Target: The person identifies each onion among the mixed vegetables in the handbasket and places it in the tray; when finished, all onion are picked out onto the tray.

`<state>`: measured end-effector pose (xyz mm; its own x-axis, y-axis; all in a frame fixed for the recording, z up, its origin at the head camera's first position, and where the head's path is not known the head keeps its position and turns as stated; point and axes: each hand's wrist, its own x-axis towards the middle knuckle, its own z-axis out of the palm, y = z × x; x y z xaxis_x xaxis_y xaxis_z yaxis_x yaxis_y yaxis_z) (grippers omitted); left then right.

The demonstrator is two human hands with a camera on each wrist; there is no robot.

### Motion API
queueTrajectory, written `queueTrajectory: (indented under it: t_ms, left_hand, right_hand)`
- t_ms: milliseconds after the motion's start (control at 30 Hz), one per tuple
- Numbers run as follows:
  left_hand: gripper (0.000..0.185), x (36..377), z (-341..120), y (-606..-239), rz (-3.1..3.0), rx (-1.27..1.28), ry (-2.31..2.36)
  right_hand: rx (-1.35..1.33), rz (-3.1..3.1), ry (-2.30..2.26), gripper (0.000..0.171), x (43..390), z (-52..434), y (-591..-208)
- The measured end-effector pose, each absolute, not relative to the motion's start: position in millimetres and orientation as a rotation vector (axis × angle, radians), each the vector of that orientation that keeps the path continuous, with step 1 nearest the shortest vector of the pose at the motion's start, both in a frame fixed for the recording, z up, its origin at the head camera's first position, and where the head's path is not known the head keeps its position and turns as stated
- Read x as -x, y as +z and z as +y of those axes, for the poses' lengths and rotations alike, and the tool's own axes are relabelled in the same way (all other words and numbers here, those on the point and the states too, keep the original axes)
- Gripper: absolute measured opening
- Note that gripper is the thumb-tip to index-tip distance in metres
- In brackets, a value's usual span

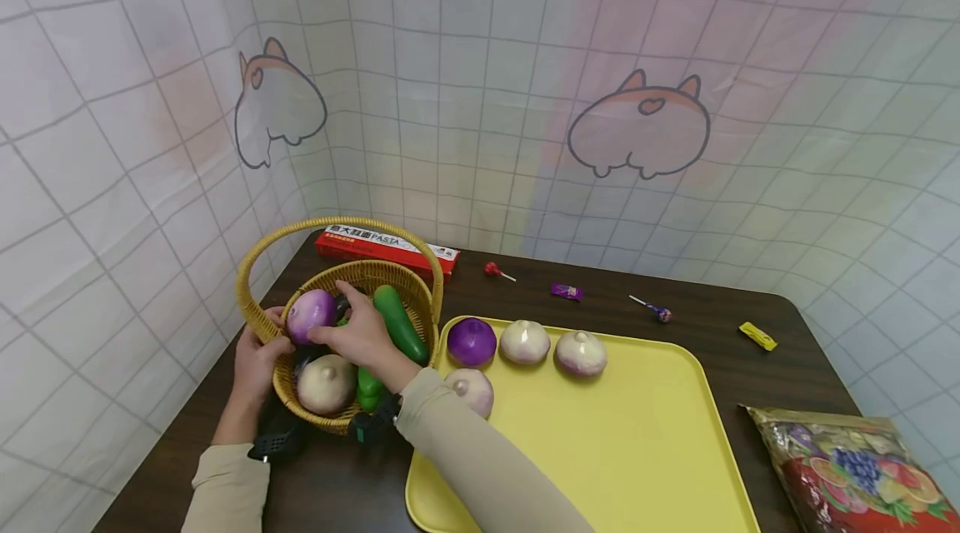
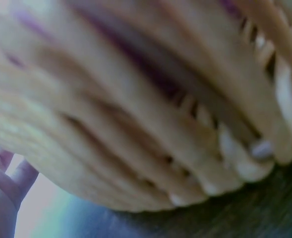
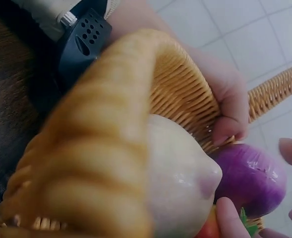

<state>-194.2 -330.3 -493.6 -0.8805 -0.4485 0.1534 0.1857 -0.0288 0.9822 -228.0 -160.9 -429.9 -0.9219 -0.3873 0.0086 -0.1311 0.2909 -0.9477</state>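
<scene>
My left hand (image 1: 253,362) grips the left rim of a wicker basket (image 1: 431,283), its thumb over the edge. Inside the basket, my right hand (image 1: 363,333) reaches beside a glossy purple onion (image 1: 311,316) near that rim. In the right wrist view, a gap shows between the onion (image 3: 252,178) and one fingertip, while another finger lies close below it. Also in the basket are a pale turnip-like bulb (image 1: 327,384), a cucumber (image 1: 401,325) and a green pepper (image 1: 370,387). Blurred basket weave (image 2: 136,114) fills most of the left wrist view.
Right of the basket lies a yellow tray (image 1: 600,433) bearing a purple bulb (image 1: 472,341) and several pale bulbs (image 1: 525,342). Behind are a red pasta box (image 1: 375,250), lollipops (image 1: 492,269) and wrapped candies (image 1: 566,291). A fruit-printed bag (image 1: 862,466) sits at the right.
</scene>
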Motion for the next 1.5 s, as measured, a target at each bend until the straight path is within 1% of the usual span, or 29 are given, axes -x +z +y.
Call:
queueTrajectory:
  t_ms: [167,300,533,700,1033,1333,1500]
  left_hand:
    - [0.029,196.0,-331.9,-495.6,-1.809,-0.253,-1.953]
    - [0.028,195.1,-332.0,-496.2,-1.813,-0.226,-1.950]
    - [0.030,190.4,-330.7,-497.2,-1.803,-0.079,-1.999]
    - [0.030,190.0,-330.3,-497.1,-1.788,-0.055,-1.997]
    - [0.032,191.6,-330.4,-497.6,-1.759,0.008,-2.015]
    - [0.033,192.0,-330.2,-497.9,-1.755,0.014,-2.015]
    - [0.035,191.1,-331.7,-495.6,-1.757,-0.025,-2.021]
  right_hand:
    - [0.610,2.349,-1.568,0.088,232.5,-162.9,-430.5]
    - [0.686,2.386,-1.451,0.090,234.1,-164.2,-431.3]
    - [0.724,2.449,-1.368,0.086,232.6,-164.3,-432.3]
    - [0.726,2.400,-1.383,0.083,229.6,-165.4,-432.5]
    - [0.739,2.450,-1.363,0.084,228.7,-167.5,-435.3]
    - [0.769,2.446,-1.405,0.074,224.6,-165.8,-435.8]
    - [0.806,2.426,-1.472,0.073,219.6,-165.8,-431.8]
